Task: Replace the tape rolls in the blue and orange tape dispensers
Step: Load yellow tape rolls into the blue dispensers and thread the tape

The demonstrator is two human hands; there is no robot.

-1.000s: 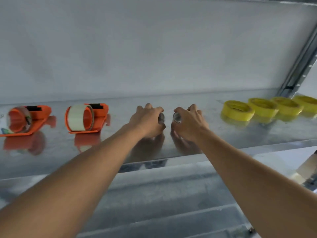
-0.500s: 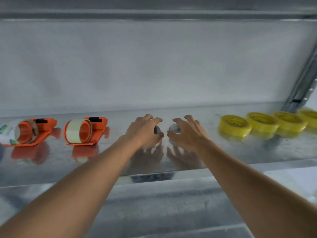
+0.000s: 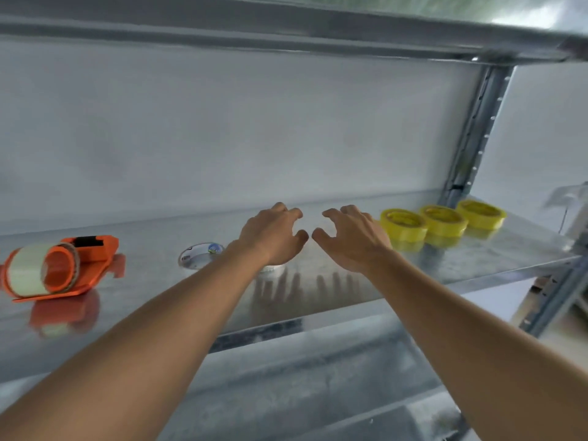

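Note:
An orange tape dispenser point(image 3: 92, 253) lies on the metal shelf point(image 3: 477, 259) at the left, holding a roll of pale clear tape point(image 3: 27, 273). A clear tape roll point(image 3: 199, 256) lies flat on the shelf just left of my left forearm. A second pale roll point(image 3: 273, 268) shows partly under my left wrist. My left hand point(image 3: 273, 233) and my right hand point(image 3: 353, 238) hover side by side above the shelf's middle, with fingers loosely bent and nothing in them. No blue dispenser is in view.
Three yellow tape rolls point(image 3: 404, 225) stand in a row on the right of the shelf. A grey upright post point(image 3: 477, 128) rises behind them. Another shelf's edge point(image 3: 286, 30) runs overhead, and a lower shelf point(image 3: 318, 377) lies below.
Both hands have let go of the small clear rolls and lifted off the shelf with fingers spread. The view has shifted up and right, and the far-left orange dispenser has left the frame.

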